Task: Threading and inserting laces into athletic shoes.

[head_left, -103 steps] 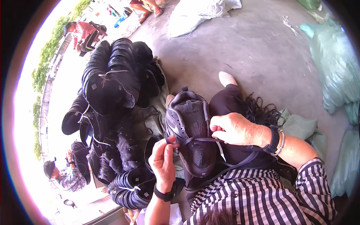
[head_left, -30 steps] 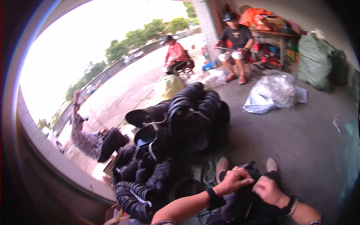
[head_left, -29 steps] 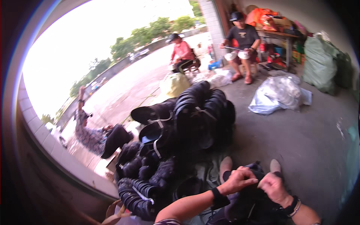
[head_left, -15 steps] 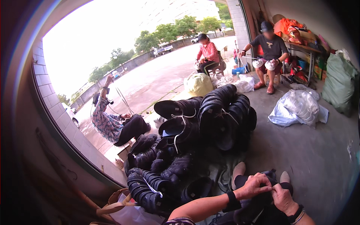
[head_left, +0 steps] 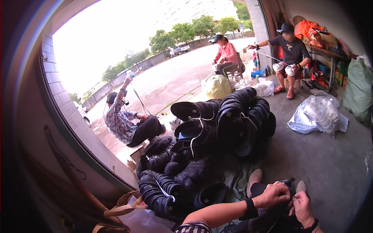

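Note:
Low in the picture, my left hand (head_left: 274, 195) is bent over my lap, fingers curled and pressed together. Close to its right, my right hand (head_left: 302, 209) pinches thumb against fingers. Whatever lies between the fingertips is too small to make out. Dark material (head_left: 268, 217) lies beneath both hands and merges with my dark clothing. Ahead of my feet rises a big pile of nested black curved pieces (head_left: 237, 120), bound in stacks with white string. A smaller tied stack (head_left: 159, 194) and a single black piece (head_left: 211, 194) lie left of my knees.
A bag with tan handles (head_left: 124, 211) stands at the lower left. Three seated people work around the pile: one at the doorway (head_left: 120, 120), two farther back. A white plastic sack (head_left: 318, 114) lies on the floor at right, near a full green sack (head_left: 357, 91).
The whole view has shifted, so things sit farther right. My fingertips, formerly meeting, are slightly apart. The dark-shirted person at the back has stretched an arm farther out with the cord.

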A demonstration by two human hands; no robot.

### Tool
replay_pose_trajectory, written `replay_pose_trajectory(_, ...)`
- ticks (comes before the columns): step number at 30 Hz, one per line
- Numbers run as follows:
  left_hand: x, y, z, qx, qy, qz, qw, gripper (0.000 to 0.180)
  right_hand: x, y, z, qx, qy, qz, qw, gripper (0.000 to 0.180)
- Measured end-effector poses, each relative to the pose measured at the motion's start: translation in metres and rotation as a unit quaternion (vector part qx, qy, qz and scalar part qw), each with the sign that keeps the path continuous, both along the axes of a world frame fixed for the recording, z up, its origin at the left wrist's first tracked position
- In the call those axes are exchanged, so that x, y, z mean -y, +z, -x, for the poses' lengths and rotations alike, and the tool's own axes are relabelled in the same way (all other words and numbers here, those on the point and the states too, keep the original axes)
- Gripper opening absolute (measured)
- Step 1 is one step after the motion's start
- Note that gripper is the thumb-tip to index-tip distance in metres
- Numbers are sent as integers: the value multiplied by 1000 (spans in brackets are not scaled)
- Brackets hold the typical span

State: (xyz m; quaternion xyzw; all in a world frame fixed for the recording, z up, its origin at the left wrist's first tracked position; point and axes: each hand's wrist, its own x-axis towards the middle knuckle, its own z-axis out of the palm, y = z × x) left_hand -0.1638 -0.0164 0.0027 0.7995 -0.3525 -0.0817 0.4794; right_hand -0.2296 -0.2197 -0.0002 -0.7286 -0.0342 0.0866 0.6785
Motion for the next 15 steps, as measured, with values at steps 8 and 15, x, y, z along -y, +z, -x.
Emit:
replay_pose_trajectory(8, -4, -11, -3, -124, -79, 180, 973, 15, -9, 2, -1, -185, 42, -122, 974, 16)
replay_pose_trajectory(15, 0, 0, 2, -97, -55, 130, 985, 16, -6, -13, 7, -174, 13, -256, 951, 18)
